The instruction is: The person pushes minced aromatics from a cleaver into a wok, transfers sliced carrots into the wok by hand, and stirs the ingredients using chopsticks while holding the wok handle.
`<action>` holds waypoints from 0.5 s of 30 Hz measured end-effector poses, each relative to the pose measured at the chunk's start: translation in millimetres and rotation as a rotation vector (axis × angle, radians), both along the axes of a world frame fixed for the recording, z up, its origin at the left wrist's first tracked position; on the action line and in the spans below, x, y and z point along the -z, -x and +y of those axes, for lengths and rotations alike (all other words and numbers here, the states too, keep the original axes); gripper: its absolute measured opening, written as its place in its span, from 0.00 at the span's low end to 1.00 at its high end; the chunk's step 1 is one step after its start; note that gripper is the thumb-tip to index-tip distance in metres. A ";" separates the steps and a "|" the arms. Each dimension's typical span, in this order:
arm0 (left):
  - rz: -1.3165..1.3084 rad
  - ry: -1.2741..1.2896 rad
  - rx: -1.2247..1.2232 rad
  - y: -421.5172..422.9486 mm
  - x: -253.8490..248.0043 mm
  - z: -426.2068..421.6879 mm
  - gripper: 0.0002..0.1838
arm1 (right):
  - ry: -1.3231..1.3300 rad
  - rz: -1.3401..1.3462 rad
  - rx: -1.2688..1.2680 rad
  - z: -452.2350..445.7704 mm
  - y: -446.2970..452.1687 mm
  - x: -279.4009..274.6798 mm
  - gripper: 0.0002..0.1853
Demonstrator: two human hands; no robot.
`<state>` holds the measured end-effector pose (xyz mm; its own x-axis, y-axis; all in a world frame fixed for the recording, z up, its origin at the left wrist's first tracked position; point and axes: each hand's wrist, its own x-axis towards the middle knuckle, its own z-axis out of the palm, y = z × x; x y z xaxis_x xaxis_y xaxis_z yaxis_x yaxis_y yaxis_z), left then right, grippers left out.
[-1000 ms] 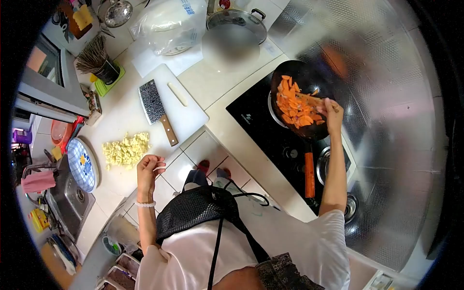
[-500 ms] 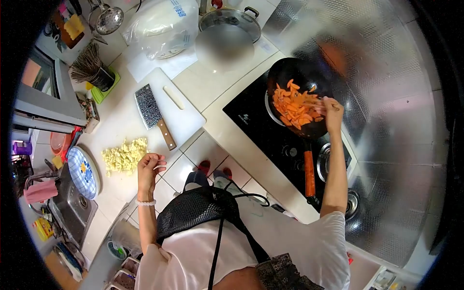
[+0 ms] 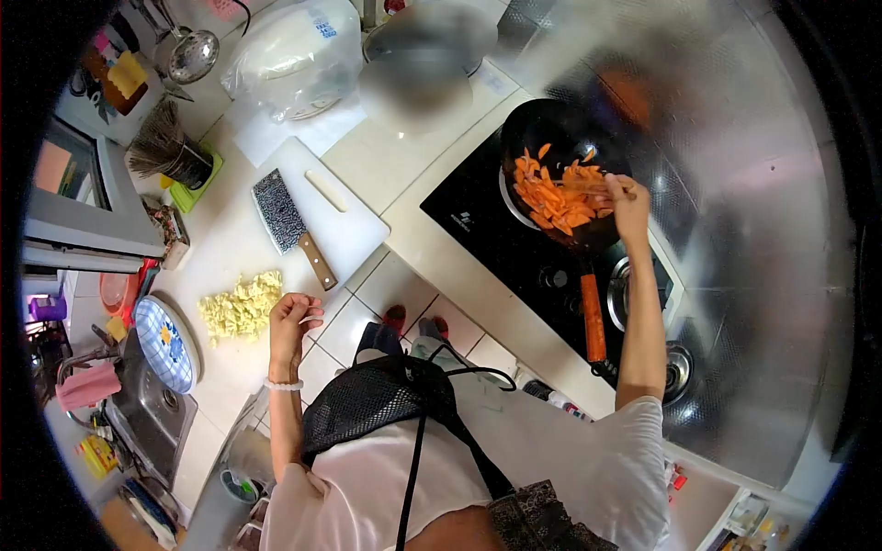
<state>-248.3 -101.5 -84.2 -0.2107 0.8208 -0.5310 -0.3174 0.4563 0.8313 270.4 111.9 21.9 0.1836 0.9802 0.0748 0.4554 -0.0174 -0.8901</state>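
My right hand (image 3: 627, 207) is closed on a wooden spatula (image 3: 583, 185) whose blade lies among orange carrot slices (image 3: 548, 202) in a black wok (image 3: 551, 119). The wok rests on the left burner of a black stove (image 3: 496, 234), its wooden handle (image 3: 593, 317) pointing toward my body. My left hand (image 3: 296, 317) hovers near the counter edge with curled fingers, somewhat apart and holding nothing visible. Beside it, chopped pale yellow pieces (image 3: 241, 306) lie on a white cutting board (image 3: 363, 225). A cleaver (image 3: 292, 225) with a wooden handle lies flat on the board.
A blue-checked plate (image 3: 165, 344) leans by the sink (image 3: 152, 404) at the left. Behind the board are a plastic-wrapped bundle (image 3: 299, 55) and a brush holder (image 3: 188, 165). Metal foil (image 3: 735, 275) shields the stove's far side.
The carrots have shifted within the wok as my right hand moved the spatula. My left hand has stayed nearly in place. The whole view has turned slightly.
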 end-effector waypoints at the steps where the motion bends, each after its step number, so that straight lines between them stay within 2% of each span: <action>1: -0.001 0.011 -0.007 2.1 4.1 -1.9 0.07 | 0.009 -0.009 -0.023 -6.5 1.2 -16.1 0.17; 4: -0.003 0.028 0.001 0.4 4.6 -1.2 0.07 | 0.008 0.049 -0.034 -33.5 30.8 -50.5 0.16; 6: -0.002 0.034 0.021 -2.1 4.2 2.6 0.07 | 0.099 0.081 -0.114 -47.2 44.8 -46.6 0.15; 7: -0.017 0.026 0.035 -3.1 5.9 6.0 0.07 | 0.083 0.025 -0.168 -52.7 53.6 -39.9 0.15; 9: -0.030 0.025 0.048 -6.0 5.6 12.2 0.06 | -0.121 -0.271 -0.223 -46.0 49.0 -3.9 0.15; 11: 0.008 0.009 0.097 -7.6 1.1 19.0 0.05 | -0.124 -0.561 -0.187 -30.5 38.9 15.6 0.16; 13: -0.021 -0.015 0.132 -2.0 4.0 21.0 0.06 | -0.217 -0.554 -0.140 -15.2 21.2 37.7 0.18; 14: -0.007 -0.014 0.128 -0.2 0.7 22.6 0.06 | -0.187 -0.445 -0.075 -14.2 20.6 34.7 0.20; 15: -0.002 -0.011 0.129 -0.4 -1.6 21.1 0.06 | -0.186 -0.516 -0.074 -10.1 8.5 34.9 0.21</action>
